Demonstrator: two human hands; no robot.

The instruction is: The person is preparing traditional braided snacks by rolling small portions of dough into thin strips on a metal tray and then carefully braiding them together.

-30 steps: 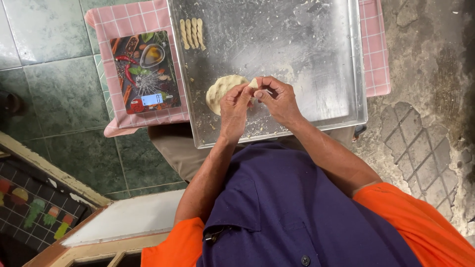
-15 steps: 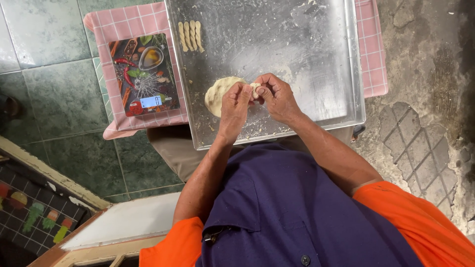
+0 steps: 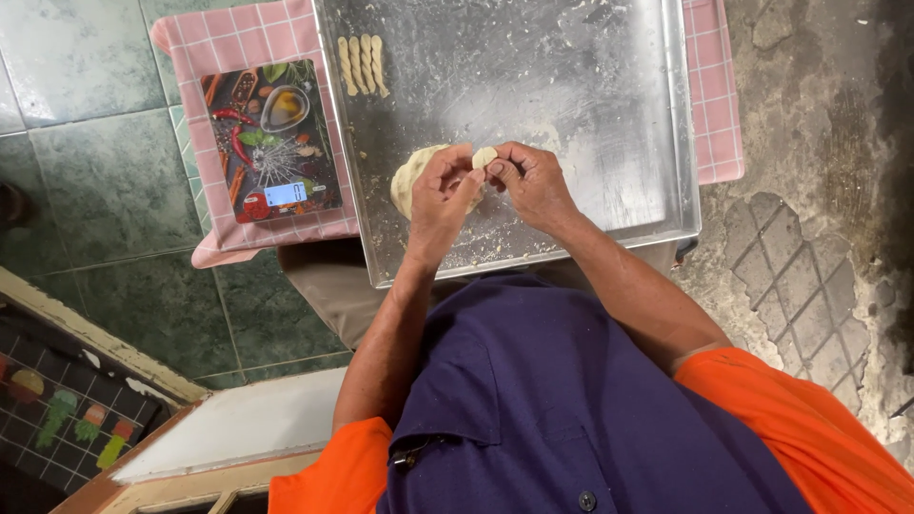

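Dough piece (image 3: pixel 485 156) between both hands' fingertips

Single head camera, looking steeply down, close over tray (image 3: pixel 628 114).

I see a pink checked cloth (image 3: pixel 238 38) spread on the far side, with a flat kitchen scale (image 3: pixel 269 140) lying on its left part (its top is printed with spices and vegetables, and a small lit display sits near its front edge). Green floor tiles (image 3: pixel 105 181) fill the left. To the right I make out rough grey paving (image 3: pixel 809 171). A white board (image 3: pixel 238 424) lies near left.
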